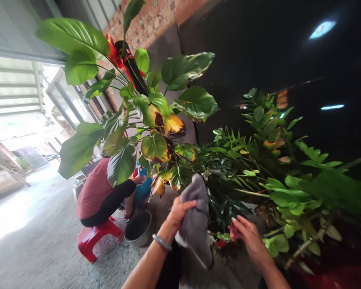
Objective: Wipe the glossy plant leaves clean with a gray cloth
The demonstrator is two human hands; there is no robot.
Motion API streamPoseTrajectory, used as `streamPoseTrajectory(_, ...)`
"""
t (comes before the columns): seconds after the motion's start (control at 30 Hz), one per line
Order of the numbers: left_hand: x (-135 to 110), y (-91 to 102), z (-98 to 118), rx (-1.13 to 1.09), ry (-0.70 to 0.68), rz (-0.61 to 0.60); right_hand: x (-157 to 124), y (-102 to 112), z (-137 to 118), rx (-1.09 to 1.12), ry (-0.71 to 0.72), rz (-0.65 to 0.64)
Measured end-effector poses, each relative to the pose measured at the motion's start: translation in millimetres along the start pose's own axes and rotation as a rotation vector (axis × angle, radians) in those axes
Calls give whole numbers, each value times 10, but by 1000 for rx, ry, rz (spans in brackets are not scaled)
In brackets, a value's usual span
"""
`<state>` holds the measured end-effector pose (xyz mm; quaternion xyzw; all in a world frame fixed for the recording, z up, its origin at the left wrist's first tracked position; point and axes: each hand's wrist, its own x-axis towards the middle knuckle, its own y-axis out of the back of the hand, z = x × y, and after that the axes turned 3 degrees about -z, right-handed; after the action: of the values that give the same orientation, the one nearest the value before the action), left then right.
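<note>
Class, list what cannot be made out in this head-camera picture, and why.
Head view:
- Left hand: most fingers hidden behind the gray cloth.
- Right hand: detail too small to tell whether it touches the dark leaves.
- Person on the red stool: head covered by large leaves.

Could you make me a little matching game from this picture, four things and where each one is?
Things:
1. Cloth
2. Stool
3. Basin
4. Bracelet

Places:
A. Around the left wrist
B. Under a seated person in a dull red top
C. Held in the left hand
D. On the floor, next to the stool

Right pairs: 1-C, 2-B, 3-D, 4-A.
</note>
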<state>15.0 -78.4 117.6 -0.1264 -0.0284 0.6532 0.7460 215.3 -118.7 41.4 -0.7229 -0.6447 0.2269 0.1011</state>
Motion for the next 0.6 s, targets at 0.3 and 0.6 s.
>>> streamPoseTrajectory(0.3,-339,202,315,-57,-33,-15,0,-21,11,-11,30,-41)
streamPoseTrajectory(0.6,-121,107,-264,8,86,-153,65,-47,50,4,66,-10)
